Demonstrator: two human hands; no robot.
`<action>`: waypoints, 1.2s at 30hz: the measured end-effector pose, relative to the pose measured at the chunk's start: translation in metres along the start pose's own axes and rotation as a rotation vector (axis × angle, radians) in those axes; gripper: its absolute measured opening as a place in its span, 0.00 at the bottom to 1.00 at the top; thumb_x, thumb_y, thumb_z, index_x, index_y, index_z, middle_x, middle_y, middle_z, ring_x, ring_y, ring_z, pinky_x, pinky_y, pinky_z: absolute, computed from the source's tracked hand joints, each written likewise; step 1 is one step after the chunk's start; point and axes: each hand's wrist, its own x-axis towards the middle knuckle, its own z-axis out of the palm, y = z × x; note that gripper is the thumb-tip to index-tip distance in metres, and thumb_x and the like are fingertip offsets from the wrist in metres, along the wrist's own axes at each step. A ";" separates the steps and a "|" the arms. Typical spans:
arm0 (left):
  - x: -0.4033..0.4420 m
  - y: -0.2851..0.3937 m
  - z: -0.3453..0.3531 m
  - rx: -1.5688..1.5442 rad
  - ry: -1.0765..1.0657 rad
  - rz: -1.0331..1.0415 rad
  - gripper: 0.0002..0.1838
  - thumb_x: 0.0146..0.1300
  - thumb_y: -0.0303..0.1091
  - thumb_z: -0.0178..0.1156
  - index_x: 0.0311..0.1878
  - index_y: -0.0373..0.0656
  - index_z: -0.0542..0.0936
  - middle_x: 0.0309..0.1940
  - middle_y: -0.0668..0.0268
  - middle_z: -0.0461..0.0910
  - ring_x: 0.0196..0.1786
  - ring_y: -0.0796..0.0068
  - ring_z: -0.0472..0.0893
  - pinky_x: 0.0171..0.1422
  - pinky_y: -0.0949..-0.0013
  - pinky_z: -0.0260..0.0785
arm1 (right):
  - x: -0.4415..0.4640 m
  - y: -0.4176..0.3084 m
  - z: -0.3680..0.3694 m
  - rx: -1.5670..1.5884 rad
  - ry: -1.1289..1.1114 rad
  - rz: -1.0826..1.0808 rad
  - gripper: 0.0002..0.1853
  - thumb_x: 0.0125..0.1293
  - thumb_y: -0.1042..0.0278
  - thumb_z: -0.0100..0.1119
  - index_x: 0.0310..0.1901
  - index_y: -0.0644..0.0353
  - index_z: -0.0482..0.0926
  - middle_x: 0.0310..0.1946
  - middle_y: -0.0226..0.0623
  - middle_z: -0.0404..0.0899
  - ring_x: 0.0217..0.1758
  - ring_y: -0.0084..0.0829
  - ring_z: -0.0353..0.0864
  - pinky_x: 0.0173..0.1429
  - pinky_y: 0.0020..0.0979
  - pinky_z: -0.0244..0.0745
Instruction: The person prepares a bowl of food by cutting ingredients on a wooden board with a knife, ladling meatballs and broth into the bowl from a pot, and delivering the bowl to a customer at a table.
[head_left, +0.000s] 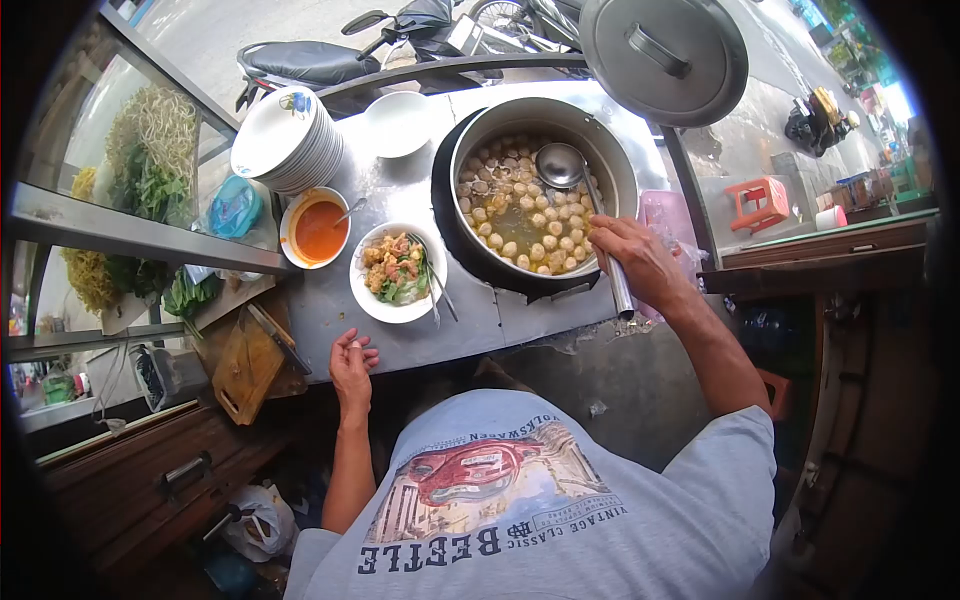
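Observation:
My right hand [643, 262] is closed around the handle of a metal ladle [560, 166], whose bowl rests among the meatballs [548, 228] in broth inside a large pot [628, 165]. At the counter's front edge, my left hand [353, 365] hangs with its fingers loosely bent and apart, with nothing visible in it. Beyond that hand stands a white bowl [372, 303] of noodles, greens and a crumbly topping, with a fork and spoon leaning in it. An orange-red sauce fills another bowl [287, 240], where a spoon rests.
Stacked white bowls [300, 150] and a single white bowl [397, 125] stand behind the sauce. A glass case [150, 235] with noodles and greens is at left, near a cutting board [250, 365] and knife [278, 337]. The pot lid [665, 85] is beyond the pot; motorbikes [310, 62] are parked outside.

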 end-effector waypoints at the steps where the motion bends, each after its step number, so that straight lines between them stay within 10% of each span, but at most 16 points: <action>1: -0.001 0.000 0.002 0.001 0.002 -0.007 0.18 0.76 0.34 0.49 0.63 0.35 0.70 0.50 0.55 0.79 0.40 0.75 0.80 0.45 0.72 0.77 | -0.001 0.001 0.002 0.013 -0.034 0.003 0.08 0.61 0.77 0.57 0.42 0.65 0.78 0.52 0.46 0.80 0.53 0.46 0.80 0.57 0.41 0.76; 9: 0.003 0.001 0.013 -0.002 -0.003 0.006 0.17 0.75 0.32 0.48 0.61 0.33 0.71 0.48 0.56 0.79 0.38 0.75 0.81 0.42 0.73 0.78 | 0.016 0.000 0.022 0.223 0.067 0.061 0.06 0.67 0.72 0.57 0.40 0.66 0.78 0.39 0.44 0.83 0.43 0.48 0.82 0.48 0.40 0.76; 16: -0.001 0.001 0.005 0.012 0.026 0.003 0.17 0.75 0.35 0.49 0.61 0.36 0.72 0.49 0.56 0.79 0.40 0.75 0.80 0.45 0.73 0.77 | 0.040 0.030 0.009 0.746 0.394 0.590 0.15 0.74 0.60 0.56 0.41 0.68 0.81 0.25 0.37 0.82 0.29 0.22 0.83 0.34 0.29 0.77; 23: -0.004 -0.001 0.011 0.018 0.022 -0.027 0.16 0.76 0.34 0.49 0.60 0.36 0.73 0.48 0.56 0.80 0.39 0.76 0.80 0.44 0.73 0.77 | 0.041 0.025 -0.011 0.561 0.299 0.507 0.15 0.73 0.60 0.58 0.39 0.67 0.81 0.23 0.40 0.80 0.28 0.27 0.83 0.35 0.34 0.76; 28: -0.002 0.001 0.010 0.020 0.036 -0.024 0.15 0.76 0.34 0.49 0.58 0.35 0.74 0.47 0.58 0.80 0.38 0.77 0.80 0.43 0.74 0.77 | 0.029 -0.006 -0.033 0.407 0.138 0.171 0.09 0.69 0.67 0.58 0.38 0.65 0.80 0.32 0.46 0.83 0.36 0.49 0.82 0.42 0.42 0.75; 32: -0.001 -0.003 0.008 0.024 0.049 -0.030 0.15 0.76 0.34 0.49 0.58 0.35 0.74 0.46 0.58 0.80 0.38 0.77 0.80 0.43 0.74 0.77 | 0.008 -0.019 -0.041 0.227 -0.260 -0.014 0.04 0.60 0.74 0.60 0.35 0.62 0.77 0.46 0.45 0.82 0.47 0.45 0.78 0.54 0.41 0.73; 36: -0.002 0.000 0.013 0.063 0.037 -0.029 0.15 0.76 0.34 0.49 0.58 0.35 0.74 0.47 0.57 0.80 0.38 0.76 0.80 0.43 0.73 0.77 | 0.000 -0.031 -0.033 0.071 -0.180 -0.105 0.05 0.59 0.76 0.59 0.38 0.61 0.77 0.52 0.41 0.81 0.50 0.43 0.78 0.57 0.40 0.74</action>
